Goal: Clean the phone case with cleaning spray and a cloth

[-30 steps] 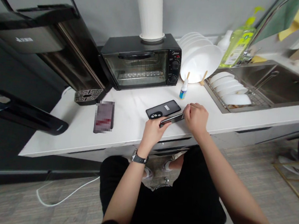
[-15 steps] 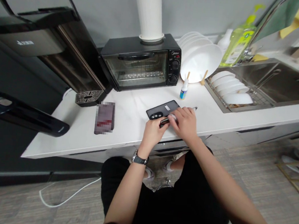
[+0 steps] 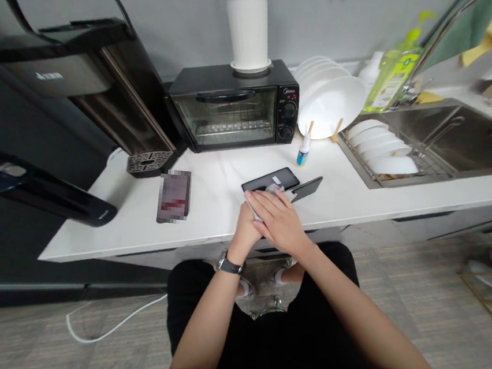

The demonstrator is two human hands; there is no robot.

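Note:
My left hand (image 3: 248, 228), with a watch (image 3: 230, 263) on its wrist, is closed around the near end of a dark phone (image 3: 308, 190). The phone's far end sticks out to the right, tilted above the counter. Over it lies my right hand (image 3: 280, 222), fingers together, pressing a crumpled pale grey cloth (image 3: 275, 189) against the phone. Most of the cloth and the left fingertips are hidden. Just behind the hands, a black phone case or second phone (image 3: 268, 179) with a small white label lies flat. A small white spray bottle (image 3: 304, 150) with a blue label stands beyond it.
On the white counter (image 3: 209, 204), a blurred-out dark rectangular item (image 3: 174, 196) lies left. Behind are a coffee-machine-like appliance (image 3: 140, 110), a toaster oven (image 3: 230, 116) and white plates (image 3: 332, 106). The sink (image 3: 485, 141) with a dish rack is right; a dark cylindrical appliance (image 3: 54, 192) juts in left.
My right hand has slid left along the phone toward my left hand, baring the phone's right end. The cloth moved with it. The view has shifted slightly.

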